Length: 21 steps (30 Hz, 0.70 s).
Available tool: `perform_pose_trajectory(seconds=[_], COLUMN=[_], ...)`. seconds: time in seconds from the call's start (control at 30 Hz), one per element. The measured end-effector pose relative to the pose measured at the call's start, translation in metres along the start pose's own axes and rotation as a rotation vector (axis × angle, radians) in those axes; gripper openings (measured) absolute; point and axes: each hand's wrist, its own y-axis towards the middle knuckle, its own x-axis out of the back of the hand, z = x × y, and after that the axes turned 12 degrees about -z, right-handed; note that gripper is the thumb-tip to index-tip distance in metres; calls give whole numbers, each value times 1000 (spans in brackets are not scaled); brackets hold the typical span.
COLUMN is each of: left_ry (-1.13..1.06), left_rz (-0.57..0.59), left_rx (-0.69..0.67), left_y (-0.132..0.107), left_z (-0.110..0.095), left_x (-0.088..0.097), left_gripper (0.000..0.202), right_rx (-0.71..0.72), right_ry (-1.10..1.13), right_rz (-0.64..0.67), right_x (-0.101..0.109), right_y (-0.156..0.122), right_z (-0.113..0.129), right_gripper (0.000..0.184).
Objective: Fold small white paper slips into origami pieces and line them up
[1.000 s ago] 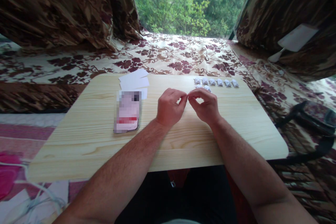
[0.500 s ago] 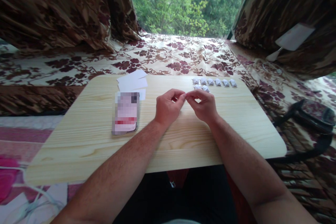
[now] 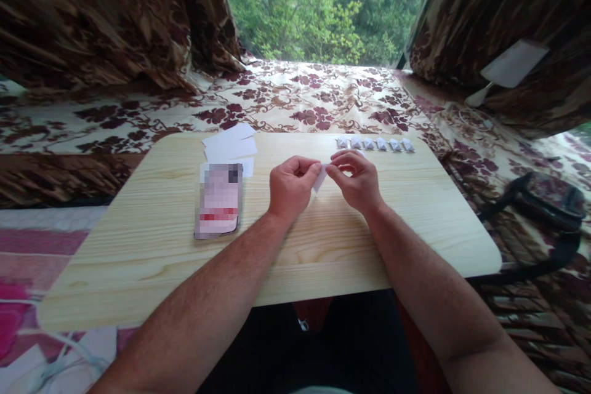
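My left hand [image 3: 290,186] and my right hand [image 3: 354,180] meet above the middle of a light wooden table [image 3: 277,240]. Both pinch a small white piece of paper [image 3: 319,177] between thumb and fingertips; its lower edge hangs between the hands. Behind my right hand, a row of several small folded white paper pieces [image 3: 375,143] lies along the table's far edge. A loose stack of white paper sheets [image 3: 229,146] rests at the far left, with a phone [image 3: 219,200] lying flat just in front of it.
The table stands on a floral brown-and-cream cloth [image 3: 286,98]. Patterned curtains [image 3: 92,18] hang on both sides of a window [image 3: 314,12] with trees outside. A black object [image 3: 545,209] sits on the right; white cables [image 3: 55,363] lie at the lower left.
Both hands stayed pinched together and shifted slightly. The white paper, barely visible before, now shows hanging between the fingers. The camera drifted a little.
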Motion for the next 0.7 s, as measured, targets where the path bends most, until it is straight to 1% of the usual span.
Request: perform_pose_trajectory(seconds=[0.13, 0.23, 0.5, 0.7], left_ry=[-26, -36, -93, -102], left_rz=[-15, -17, 28, 27], left_rx=[19, 42, 132, 113], left_y=[0, 1, 2, 2], left_z=[-1, -2, 2, 5], left_x=[0, 0, -1, -2], left_gripper=[22, 22, 24, 25], right_rx=[-105, -158, -168, -188], right_ry=[117, 122, 140, 155], right_rz=[31, 35, 10, 33], right_x=[0, -1, -3, -4], right_y=[2, 1, -1, -1], right_z=[-2, -5, -8, -4], right_gripper=[11, 13, 18, 24])
